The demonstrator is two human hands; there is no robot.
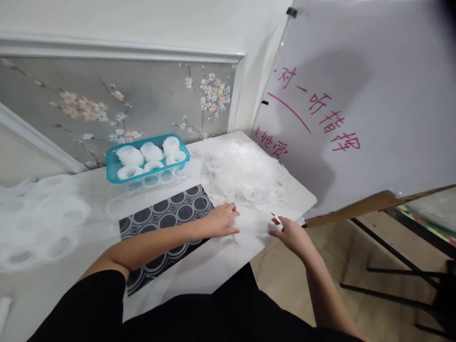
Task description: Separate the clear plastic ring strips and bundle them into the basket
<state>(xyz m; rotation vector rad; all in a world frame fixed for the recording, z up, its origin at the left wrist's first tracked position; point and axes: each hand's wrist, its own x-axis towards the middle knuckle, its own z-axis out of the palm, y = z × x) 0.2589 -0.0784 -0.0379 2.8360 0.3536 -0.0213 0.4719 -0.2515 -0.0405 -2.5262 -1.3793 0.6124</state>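
Note:
My left hand (223,220) is palm down over the white table, just past the right edge of a black sheet with grey ring patterns (167,220). Its fingers and thumb are apart, and a thin clear scrap (235,240) shows by the thumb. To the right, my right hand (292,237) grips a slim white pen-like tool (277,218) with a dark pointed tip, held above the table's edge. Beyond both hands spreads a heap of clear, thin plastic scraps (245,171). The tool's exact kind is too small to make out.
A blue tray (111,173) with several stacks of white rings stands at the wall. Translucent ring-cut sheets (39,218) are piled at the left. A whiteboard (384,95) with red writing leans at the right, near a black-framed stand (395,297).

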